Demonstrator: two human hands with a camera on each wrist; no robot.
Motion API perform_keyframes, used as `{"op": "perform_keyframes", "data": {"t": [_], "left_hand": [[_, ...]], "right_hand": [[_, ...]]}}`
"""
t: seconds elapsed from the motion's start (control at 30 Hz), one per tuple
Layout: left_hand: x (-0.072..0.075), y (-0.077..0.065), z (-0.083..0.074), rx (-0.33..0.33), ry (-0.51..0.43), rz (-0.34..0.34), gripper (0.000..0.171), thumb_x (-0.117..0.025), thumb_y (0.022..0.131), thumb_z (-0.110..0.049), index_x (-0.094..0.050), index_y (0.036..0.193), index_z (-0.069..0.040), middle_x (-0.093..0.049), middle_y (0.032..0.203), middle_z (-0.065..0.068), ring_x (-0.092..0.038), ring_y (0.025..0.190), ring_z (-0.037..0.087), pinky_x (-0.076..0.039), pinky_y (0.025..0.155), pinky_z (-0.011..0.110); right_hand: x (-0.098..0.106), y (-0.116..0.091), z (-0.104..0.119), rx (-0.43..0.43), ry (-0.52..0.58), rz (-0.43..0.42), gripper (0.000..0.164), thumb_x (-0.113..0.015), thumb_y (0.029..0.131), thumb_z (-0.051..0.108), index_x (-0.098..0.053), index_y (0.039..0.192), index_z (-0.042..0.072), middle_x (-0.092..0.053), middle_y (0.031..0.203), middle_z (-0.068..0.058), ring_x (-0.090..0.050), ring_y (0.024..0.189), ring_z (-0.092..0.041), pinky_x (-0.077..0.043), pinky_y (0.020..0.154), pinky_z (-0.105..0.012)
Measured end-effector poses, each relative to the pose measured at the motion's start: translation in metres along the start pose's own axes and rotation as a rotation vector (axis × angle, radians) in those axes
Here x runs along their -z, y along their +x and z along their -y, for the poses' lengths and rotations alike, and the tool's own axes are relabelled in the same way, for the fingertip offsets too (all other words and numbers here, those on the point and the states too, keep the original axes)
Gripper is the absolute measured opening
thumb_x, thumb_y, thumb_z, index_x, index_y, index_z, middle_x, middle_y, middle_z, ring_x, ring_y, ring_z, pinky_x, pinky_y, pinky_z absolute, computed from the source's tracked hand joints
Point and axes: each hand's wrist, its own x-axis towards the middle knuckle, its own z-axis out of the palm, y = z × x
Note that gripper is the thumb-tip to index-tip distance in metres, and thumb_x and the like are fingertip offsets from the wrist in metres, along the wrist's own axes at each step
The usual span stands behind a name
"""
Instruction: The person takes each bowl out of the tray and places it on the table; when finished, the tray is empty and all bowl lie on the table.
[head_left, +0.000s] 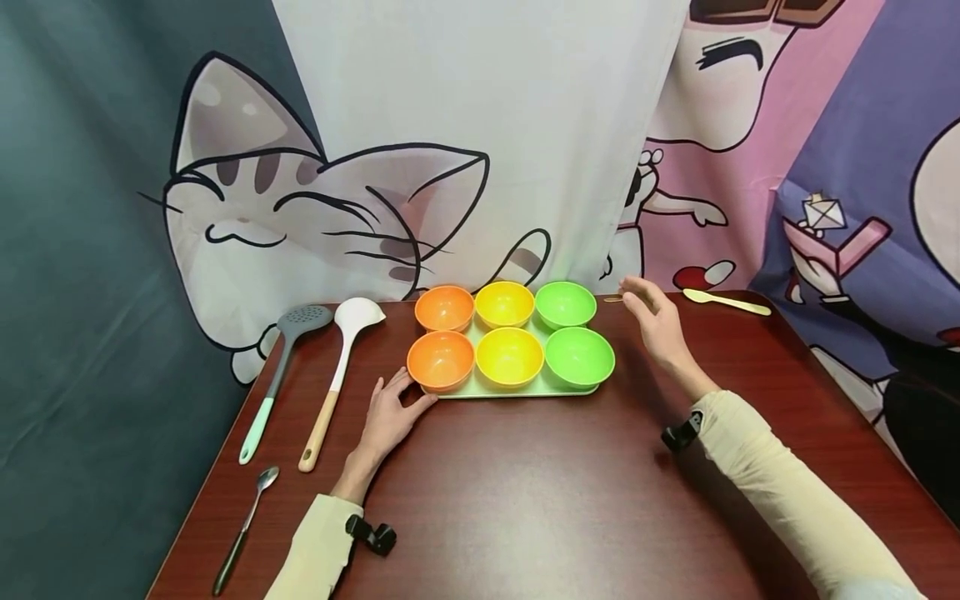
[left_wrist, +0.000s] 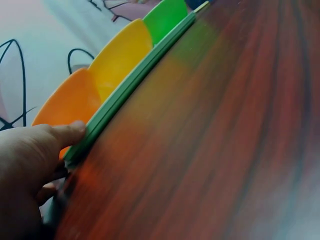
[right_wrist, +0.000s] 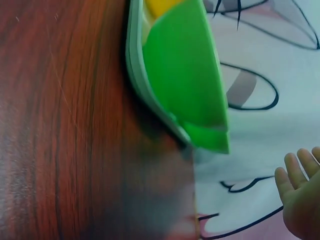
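A pale green tray (head_left: 517, 393) carries two rows of bowls: orange bowls (head_left: 441, 362) at left, yellow bowls (head_left: 510, 358) in the middle and green bowls (head_left: 580, 358) at right. My left hand (head_left: 390, 417) grips the tray's front left corner. In the left wrist view, its thumb (left_wrist: 70, 134) lies against the tray edge (left_wrist: 135, 82), beside the orange bowl; the other fingers are mostly hidden. To the right of the tray, my right hand (head_left: 660, 325) is held apart from it with fingers extended and nothing in them. The right wrist view shows these fingers (right_wrist: 296, 172) spread.
Left of the tray lie a grey slotted turner (head_left: 288, 358), a white ladle (head_left: 345, 358) with a wooden handle, and a dark-handled spoon (head_left: 247, 525). A pale yellow utensil (head_left: 726, 302) lies at the back right. Cartoon-printed curtains (head_left: 480, 100) hang behind the table (head_left: 540, 500).
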Motion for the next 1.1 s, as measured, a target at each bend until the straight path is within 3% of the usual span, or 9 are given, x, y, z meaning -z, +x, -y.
{"op": "perform_keyframes", "data": {"t": [0.13,0.4,0.6,0.67,0.8,1.1], "left_hand": [[-0.002,-0.002,-0.001,0.005,0.006,-0.033,0.061,-0.078,0.085,-0.034,-0.062,0.134,-0.002,-0.057,0.142,0.021,-0.045,0.141,0.035,-0.013,0.122,0.061],[-0.005,-0.003,0.0,0.008,0.039,-0.034,0.063,-0.077,0.086,-0.038,-0.061,0.135,-0.002,-0.057,0.142,0.02,-0.046,0.141,0.033,-0.015,0.122,0.059],[-0.004,-0.002,-0.002,0.01,0.04,-0.04,0.063,-0.077,0.086,-0.038,-0.061,0.135,-0.003,-0.058,0.142,0.017,-0.045,0.141,0.032,-0.016,0.123,0.058],[-0.003,-0.002,-0.002,0.017,0.041,-0.041,0.063,-0.078,0.086,-0.039,-0.061,0.135,-0.003,-0.058,0.142,0.017,-0.045,0.142,0.031,-0.015,0.123,0.057],[-0.003,-0.002,-0.002,0.01,0.058,-0.042,0.065,-0.078,0.085,-0.04,-0.061,0.135,-0.002,-0.057,0.142,0.019,-0.046,0.141,0.032,-0.017,0.122,0.057],[-0.003,-0.003,0.0,0.007,0.081,-0.04,0.065,-0.077,0.085,-0.041,-0.061,0.134,-0.001,-0.057,0.142,0.019,-0.046,0.14,0.032,-0.018,0.122,0.057]], "right_hand": [[0.0,0.01,-0.013,-0.083,0.066,-0.032,0.039,-0.051,0.104,0.013,-0.05,0.135,-0.011,-0.062,0.114,0.013,-0.062,0.109,-0.002,-0.049,0.095,-0.014],[-0.003,0.015,-0.034,-0.231,0.364,-0.116,0.033,-0.052,0.103,0.012,-0.052,0.13,-0.007,-0.072,0.102,0.012,-0.069,0.097,-0.005,-0.056,0.091,-0.022],[-0.006,0.016,-0.045,-0.267,0.466,-0.095,0.013,-0.055,0.103,0.014,-0.06,0.113,0.009,-0.075,0.099,0.009,-0.072,0.093,-0.007,-0.058,0.086,-0.023],[-0.009,0.018,-0.049,-0.289,0.467,-0.074,0.011,-0.055,0.103,0.014,-0.06,0.111,0.011,-0.075,0.098,0.008,-0.072,0.093,-0.008,-0.058,0.086,-0.024],[-0.014,0.024,-0.055,-0.34,0.442,-0.048,0.02,-0.055,0.102,0.014,-0.055,0.118,0.002,-0.075,0.097,0.009,-0.072,0.096,-0.01,-0.058,0.086,-0.024],[-0.026,0.034,-0.065,-0.521,0.254,0.019,0.045,-0.061,0.1,0.022,-0.051,0.135,-0.003,-0.07,0.093,0.013,-0.07,0.083,-0.003,-0.059,0.084,-0.026]]}}
